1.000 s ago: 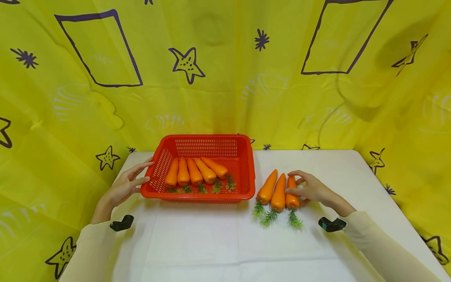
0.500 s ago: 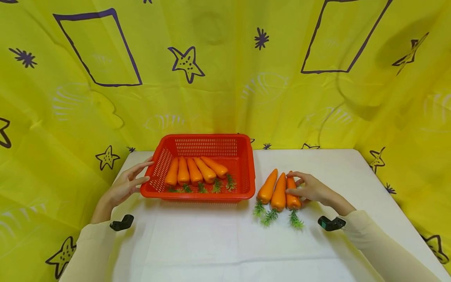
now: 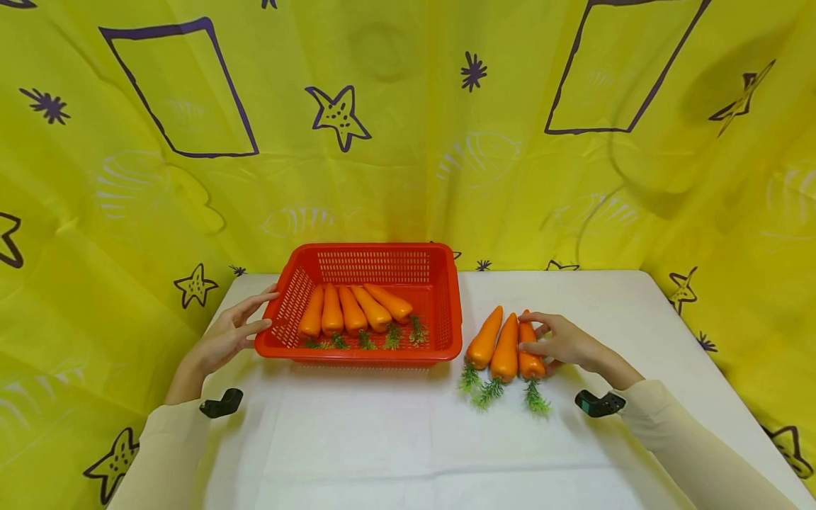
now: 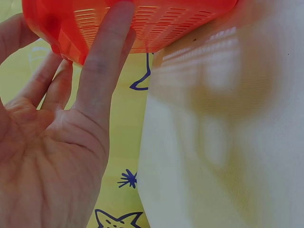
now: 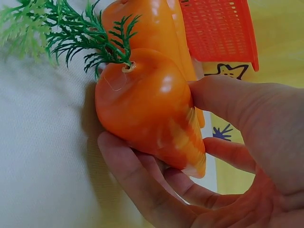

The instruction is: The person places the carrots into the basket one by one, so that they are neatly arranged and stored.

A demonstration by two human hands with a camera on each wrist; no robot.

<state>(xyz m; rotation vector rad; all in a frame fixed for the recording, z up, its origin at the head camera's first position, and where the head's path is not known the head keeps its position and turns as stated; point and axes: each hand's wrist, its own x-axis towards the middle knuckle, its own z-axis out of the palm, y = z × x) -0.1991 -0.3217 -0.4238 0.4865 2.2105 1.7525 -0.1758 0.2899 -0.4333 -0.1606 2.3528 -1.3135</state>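
Note:
A red plastic basket (image 3: 455, 312) stands on the table with several toy carrots (image 3: 353, 312) lying side by side inside. My left hand (image 3: 223, 341) rests against its left end; in the left wrist view the thumb (image 4: 102, 61) lies nearly straight along the red wall. Three more carrots lie to the right of the basket. My right hand (image 3: 564, 343) holds the rightmost carrot (image 5: 147, 104), thumb on one side and fingers curled under the other. The left carrot (image 3: 484, 341) and middle carrot (image 3: 504, 354) lie close beside it. Their green leafy tops point toward me.
A white cloth covers the table (image 3: 350, 439). Yellow curtain (image 3: 395, 184) with purple starfish drawings hangs behind and along both sides. Black wrist devices sit at the left cuff (image 3: 222, 404) and right cuff (image 3: 601, 404).
The rightmost carrot has shifted very slightly, its leafy end moving a little to the right and nearer, with my right hand still on it. My left hand and the basket stay in place.

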